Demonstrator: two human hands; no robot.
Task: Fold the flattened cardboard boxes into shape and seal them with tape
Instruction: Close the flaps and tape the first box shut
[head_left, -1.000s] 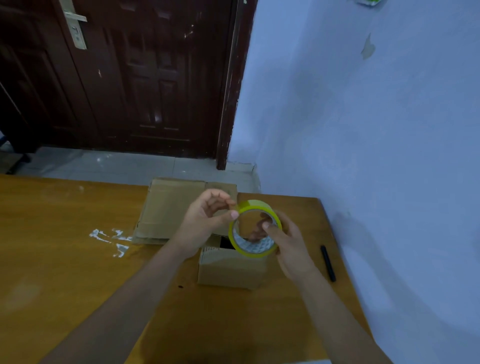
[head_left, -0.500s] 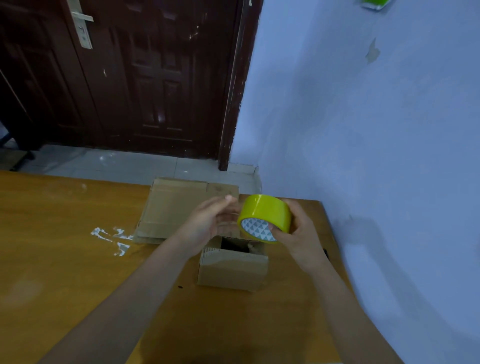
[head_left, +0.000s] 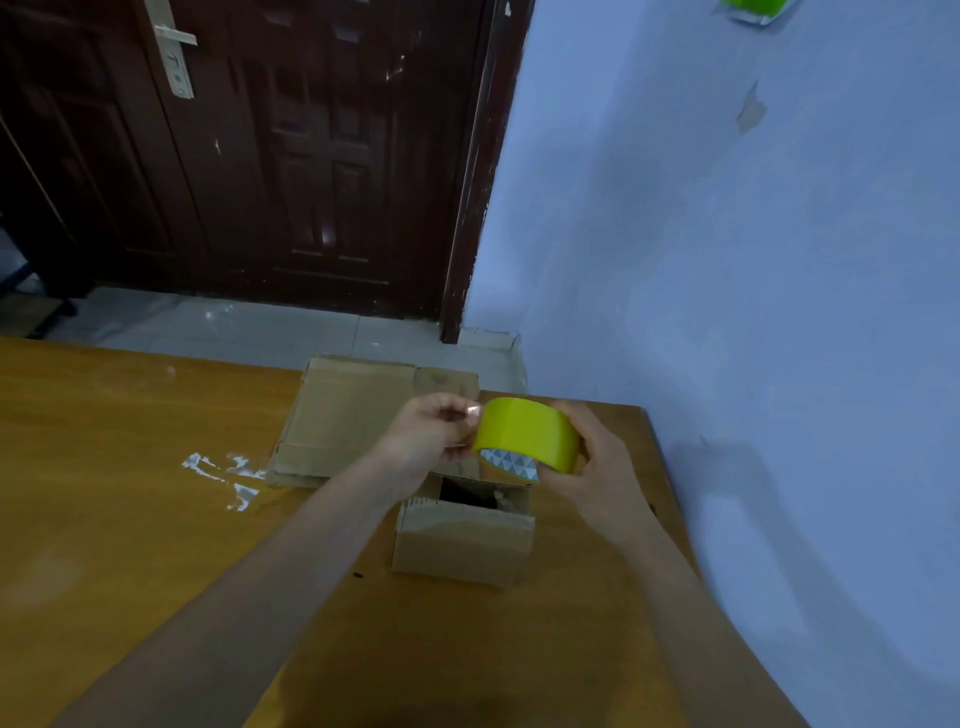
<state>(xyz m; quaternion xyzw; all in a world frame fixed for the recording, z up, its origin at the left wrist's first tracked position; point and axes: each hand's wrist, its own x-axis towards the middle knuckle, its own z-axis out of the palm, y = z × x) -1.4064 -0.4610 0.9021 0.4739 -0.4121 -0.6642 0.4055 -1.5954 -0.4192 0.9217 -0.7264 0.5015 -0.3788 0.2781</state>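
On the wooden tabletop (head_left: 156, 519) sits an open box (head_left: 462, 540); above it the right hand (head_left: 597, 467) grips the tape roll (head_left: 527, 434), the left hand (head_left: 431, 431) pinches its free end, which could tear or restick.

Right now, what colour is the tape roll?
Yellow tape roll, its side printed with white-and-grey triangles; head view.

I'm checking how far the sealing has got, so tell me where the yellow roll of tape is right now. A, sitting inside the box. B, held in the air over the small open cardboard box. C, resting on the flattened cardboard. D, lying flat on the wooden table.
B: the right hand grips the yellow roll of tape above the small open cardboard box, while the left hand pinches at its edge.
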